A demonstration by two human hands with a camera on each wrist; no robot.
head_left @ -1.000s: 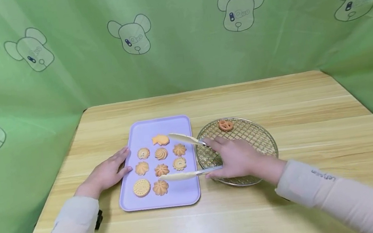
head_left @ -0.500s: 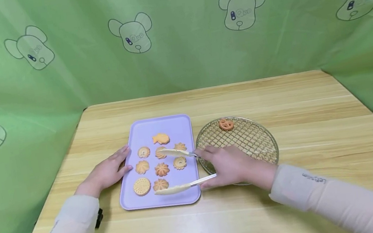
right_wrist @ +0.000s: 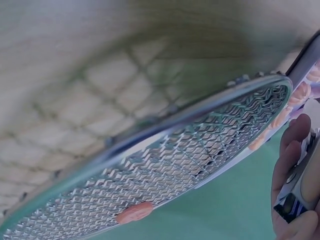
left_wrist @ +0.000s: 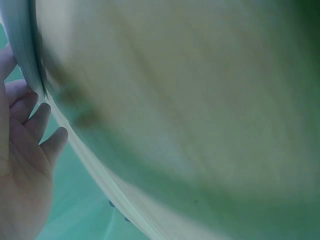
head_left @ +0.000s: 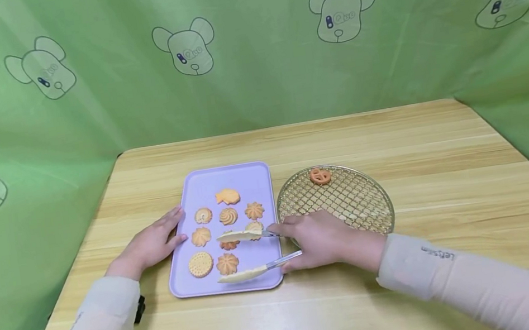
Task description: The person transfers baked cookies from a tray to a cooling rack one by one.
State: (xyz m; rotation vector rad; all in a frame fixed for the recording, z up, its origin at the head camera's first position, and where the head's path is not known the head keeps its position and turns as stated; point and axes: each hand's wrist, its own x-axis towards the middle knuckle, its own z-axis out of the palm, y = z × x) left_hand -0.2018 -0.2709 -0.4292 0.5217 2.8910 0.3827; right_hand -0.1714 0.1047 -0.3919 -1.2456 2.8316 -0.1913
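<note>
On the lilac tray (head_left: 250,172) lie several cookies of different shapes. My left hand (head_left: 151,243) rests at the tray's left rim, fingers fairly straight, thumb on the edge; the left wrist view shows these fingers (left_wrist: 42,125) by the rim. My right hand (head_left: 323,238) grips a pair of tongs (head_left: 244,274) with pale tips. The tong arms are spread, one on each side of a flower-shaped cookie (head_left: 227,264) at the near end. The upper arm covers part of a browner cookie (head_left: 229,245) and a ring cookie (head_left: 254,226). Nothing is pinched between the tips.
Right of the tray stands a round wire rack (head_left: 350,198), with a pretzel-shaped cookie (head_left: 320,176) at its far side. A fish-shaped cookie (head_left: 228,196) lies at the far end of the cookie group. A green curtain (head_left: 264,91) hangs behind the wooden table (head_left: 451,189).
My right hand has brought the tongs nearer and slightly left, from over the middle cookies to around the near flower-shaped one. My left hand has stayed at the tray rim.
</note>
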